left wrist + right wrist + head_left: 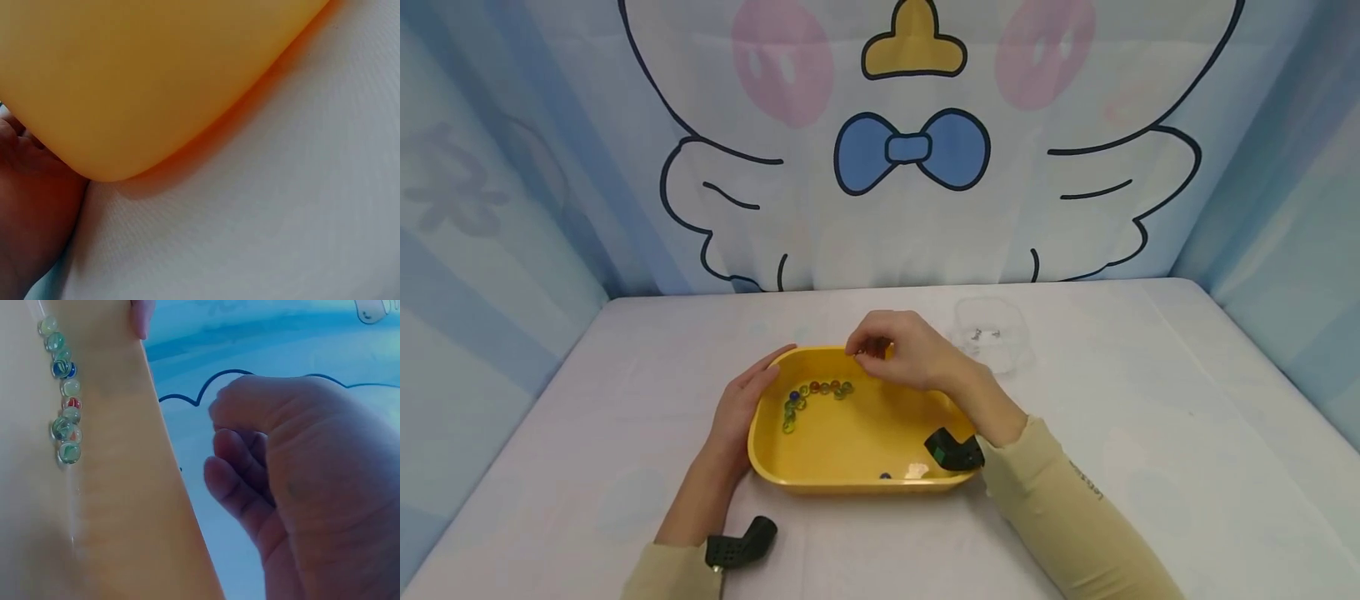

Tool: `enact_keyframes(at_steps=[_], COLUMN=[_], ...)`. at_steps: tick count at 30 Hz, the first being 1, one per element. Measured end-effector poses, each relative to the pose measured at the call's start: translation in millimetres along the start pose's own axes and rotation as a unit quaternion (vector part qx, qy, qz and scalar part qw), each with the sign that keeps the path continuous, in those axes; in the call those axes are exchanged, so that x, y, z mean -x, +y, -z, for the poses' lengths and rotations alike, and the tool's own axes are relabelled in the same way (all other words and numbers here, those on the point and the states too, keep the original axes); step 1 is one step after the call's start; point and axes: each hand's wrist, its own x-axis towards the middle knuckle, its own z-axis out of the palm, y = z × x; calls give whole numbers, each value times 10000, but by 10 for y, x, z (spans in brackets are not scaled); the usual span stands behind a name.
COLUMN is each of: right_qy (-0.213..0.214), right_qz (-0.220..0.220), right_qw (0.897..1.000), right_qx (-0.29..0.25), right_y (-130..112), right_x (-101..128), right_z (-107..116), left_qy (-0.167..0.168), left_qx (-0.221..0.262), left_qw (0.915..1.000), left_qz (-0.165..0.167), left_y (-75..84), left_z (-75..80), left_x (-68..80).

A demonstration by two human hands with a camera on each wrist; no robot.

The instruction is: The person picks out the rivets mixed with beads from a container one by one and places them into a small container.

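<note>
The yellow tray [850, 450] sits near the middle of the table [1150, 433], toward its front edge; the left hand [741, 408] lies flat against the tray's left wall, fingers straight along the rim, seemingly to steady the tray; the right hand [902, 354] hovers over the far rim with its fingers curled in toward the thumb, possibly pinching something small, though none of the views shows what; the marbles [812, 396] lie in a curved row in the tray's far left corner, likely where the floor meets the wall; a single blue marble [884, 476] rests by the near wall; a clear plastic box [992, 337] stands toward the table's back edge, right of the tray; the table wears a pale cloth; behind it hangs a blue backdrop [910, 142] printed with a cartoon figure and bow tie.
</note>
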Motion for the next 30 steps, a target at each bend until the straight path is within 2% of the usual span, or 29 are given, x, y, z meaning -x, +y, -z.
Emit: enact_keyframes(at_steps=[12,24,30], right_qy=[464,811,967], right_qz=[17,-185,-451], right_qw=[9987,9956,9933], right_qx=[200,421,442], right_y=[-42,-7,14], right_x=[39,154,226], right_z=[148,341,454], left_qy=[23,-36,-22], left_qx=[-26,12,12], left_qw=[10000,10000,10000], left_qz=[53,28,45], left_y=[-25,6,-6], left_z=[13,-7,0], left_x=[-18,7,-1])
